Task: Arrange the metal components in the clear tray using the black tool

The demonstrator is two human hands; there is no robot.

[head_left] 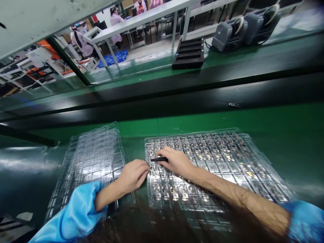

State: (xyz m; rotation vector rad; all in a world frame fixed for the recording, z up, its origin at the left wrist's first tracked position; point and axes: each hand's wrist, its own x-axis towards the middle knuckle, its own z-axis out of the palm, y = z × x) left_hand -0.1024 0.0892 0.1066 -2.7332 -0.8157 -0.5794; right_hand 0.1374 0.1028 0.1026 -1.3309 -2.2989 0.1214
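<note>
My right hand (pixel 178 162) grips black tweezers (pixel 160 159), their tips pointing left over the left edge of a clear plastic tray (pixel 229 178). Rows of small circuit boards (pixel 184 195) fill much of that tray's pockets. My left hand (pixel 133 173) is closed in a pinch at the tray's left edge, its fingertips beside a small board. What lies between those fingertips is too small to make out. Left of my left hand are stacked clear plastic trays (pixel 95 158), whose pockets show no boards.
A dark conveyor belt (pixel 162 101) runs across behind the green bench (pixel 136 145), with a small shiny item (pixel 234 105) on it. Beyond stand a black slotted rack (pixel 189 52) and grey machines (pixel 229 35). Several people in pink work at the back.
</note>
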